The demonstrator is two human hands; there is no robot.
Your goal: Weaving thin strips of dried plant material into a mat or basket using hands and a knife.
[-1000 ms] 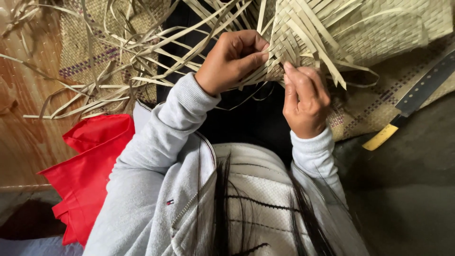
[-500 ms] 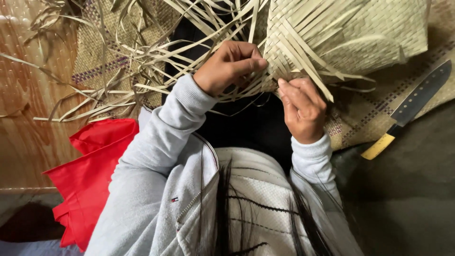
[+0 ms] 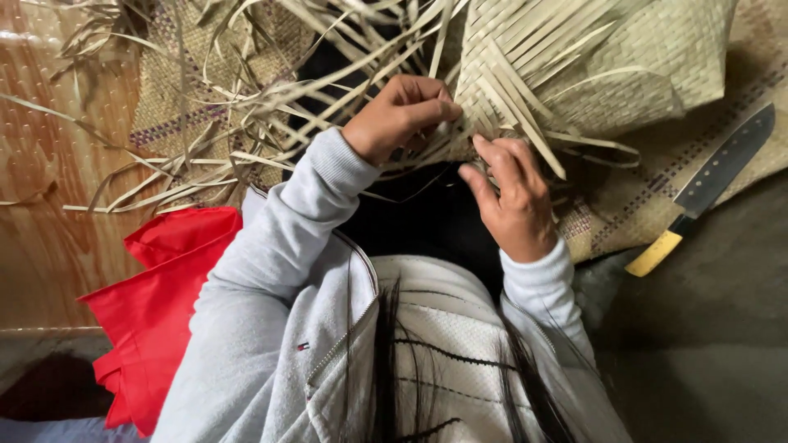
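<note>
A half-woven piece of pale straw strips [image 3: 591, 57] lies over my lap, its loose ends [image 3: 246, 107] fanning out to the left. My left hand [image 3: 400, 115] is closed on a bundle of strips at the woven edge, thumb pressing them down. My right hand [image 3: 510, 197] sits just right of it, fingers spread and touching loose strips at the same edge, thumb stretched toward the left hand. Both arms wear grey sleeves.
A large knife [image 3: 706, 184] with a dark blade and yellow handle lies on a woven floor mat [image 3: 640, 205] at the right. Red cloth [image 3: 156, 303] lies at the lower left on a wood-patterned floor [image 3: 41, 238]. Dark ground [image 3: 706, 344] fills the lower right.
My right hand has opened its fingers and slid slightly down and left along the woven edge. My left hand keeps its grip on the strips. The view shifted a little.
</note>
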